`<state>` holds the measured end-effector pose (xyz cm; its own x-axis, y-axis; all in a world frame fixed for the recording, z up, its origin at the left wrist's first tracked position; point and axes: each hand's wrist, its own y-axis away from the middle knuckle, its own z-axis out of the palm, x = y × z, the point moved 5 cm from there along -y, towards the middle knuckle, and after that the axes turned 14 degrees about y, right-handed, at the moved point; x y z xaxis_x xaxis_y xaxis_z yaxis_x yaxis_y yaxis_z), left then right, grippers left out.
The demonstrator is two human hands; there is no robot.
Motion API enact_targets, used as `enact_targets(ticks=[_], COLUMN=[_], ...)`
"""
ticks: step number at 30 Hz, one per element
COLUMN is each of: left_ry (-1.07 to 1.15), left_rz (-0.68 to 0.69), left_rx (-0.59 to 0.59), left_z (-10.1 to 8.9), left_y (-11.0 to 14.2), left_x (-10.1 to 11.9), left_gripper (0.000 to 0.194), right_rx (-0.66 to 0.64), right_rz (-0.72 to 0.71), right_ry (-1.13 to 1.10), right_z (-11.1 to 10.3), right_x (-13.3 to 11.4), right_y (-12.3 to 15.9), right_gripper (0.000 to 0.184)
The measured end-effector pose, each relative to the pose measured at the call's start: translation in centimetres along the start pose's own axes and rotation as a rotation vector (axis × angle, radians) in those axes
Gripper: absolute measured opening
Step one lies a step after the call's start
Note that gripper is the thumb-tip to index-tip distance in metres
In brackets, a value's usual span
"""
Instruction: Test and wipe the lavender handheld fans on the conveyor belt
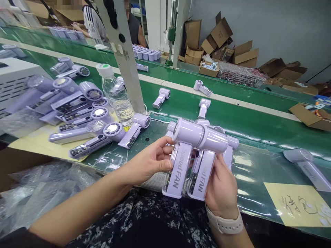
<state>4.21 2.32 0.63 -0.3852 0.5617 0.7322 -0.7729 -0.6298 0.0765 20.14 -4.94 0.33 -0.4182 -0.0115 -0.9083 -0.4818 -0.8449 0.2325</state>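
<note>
Two lilac handheld fans stand side by side in front of me, heads touching, "Speed FAN" printed on their handles. My left hand [155,156] is closed on the left fan [178,172], thumb against its handle. The right fan [203,175] sits in my right hand [223,182], whose fingers are mostly hidden behind it. Clear windows on the handle sides show dark parts inside. Just behind the pair, more lilac fans [234,142] are partly covered. Another fan [133,131] lies on the bench, left of my hands.
A pile of fans [77,100] lies on yellow paper at left, beside a water bottle [116,96] and a metal post [126,62]. Several fans rest on the green belt [232,106]. A handwritten yellow sheet [297,205] is at right. Two people are across the line.
</note>
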Motion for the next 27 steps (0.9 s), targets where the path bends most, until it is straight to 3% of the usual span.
enact_targets(ticks=[11,18,23,25,27], left_ry=[-0.010,-0.036,-0.176,-0.370,-0.630], left_rz=[-0.065,-0.061,0.009,0.134,0.357], left_rx=[0.062,0.024,-0.040,-0.022,-0.069], left_z=[-0.4,-0.7,-0.1,0.0,0.3], left_y=[-0.1,-0.1,0.4,0.6,0.8], left_x=[-0.4,-0.2,0.5,1.1,1.8], left_gripper=[0.077,0.076,0.049,0.039,0.035], right_rx=[-0.107,-0.183,-0.190,-0.208,-0.287], right_rz=[0.162,0.101,-0.138,-0.291,-0.451], right_ry=[-0.051,0.007,0.235,0.412,0.566], right_z=[0.4,-0.2,-1.6,-1.8,-1.5], right_x=[0.1,0.1,-0.1,-0.5,-1.0], right_y=[0.0,-0.1,-0.2,0.1,0.6], right_gripper=[0.028,0.038,0.043,0.050,0.059])
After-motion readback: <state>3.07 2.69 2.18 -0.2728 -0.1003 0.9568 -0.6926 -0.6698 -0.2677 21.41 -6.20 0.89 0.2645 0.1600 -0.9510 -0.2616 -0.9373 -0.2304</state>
